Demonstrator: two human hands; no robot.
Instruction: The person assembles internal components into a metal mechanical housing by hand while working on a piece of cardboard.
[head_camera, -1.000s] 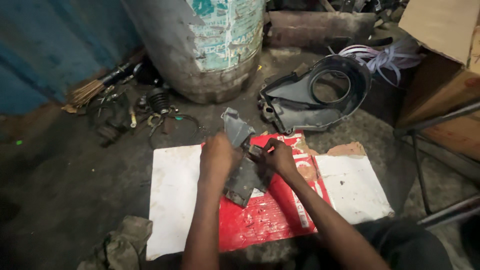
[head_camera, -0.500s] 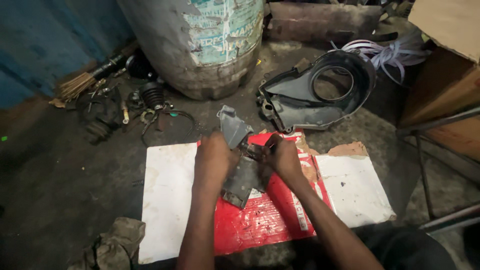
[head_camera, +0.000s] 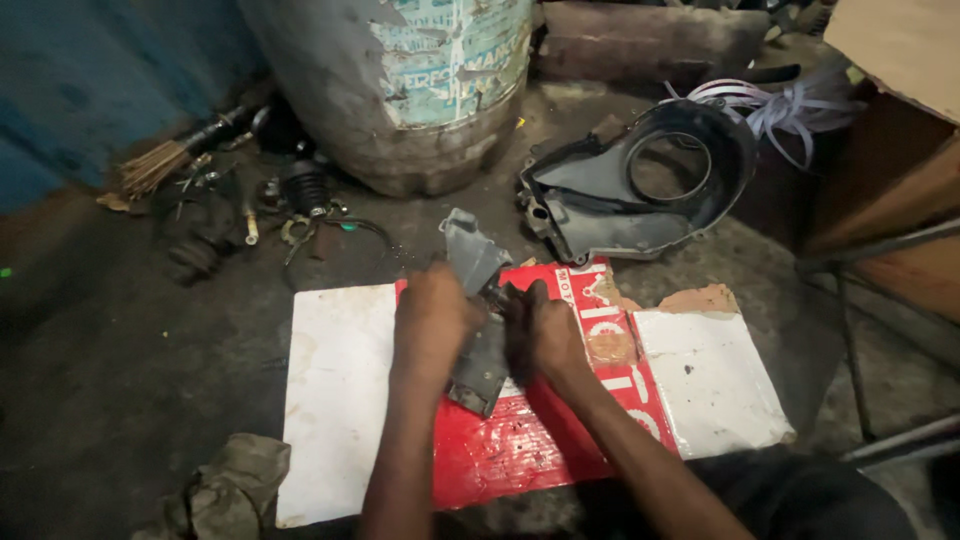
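Gripping unchanged | both hands (head_camera: 490, 325) still on grey bracket (head_camera: 475, 300) | cardboard (head_camera: 340, 400)

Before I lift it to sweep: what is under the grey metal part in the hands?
Under the grey metal part lies a flattened red and white cardboard sheet on the floor. The left hand and right hand cover its middle, so anything beneath there is hidden.

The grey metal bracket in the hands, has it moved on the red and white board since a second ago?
No. The grey metal bracket lies across the red and white board's same seam.
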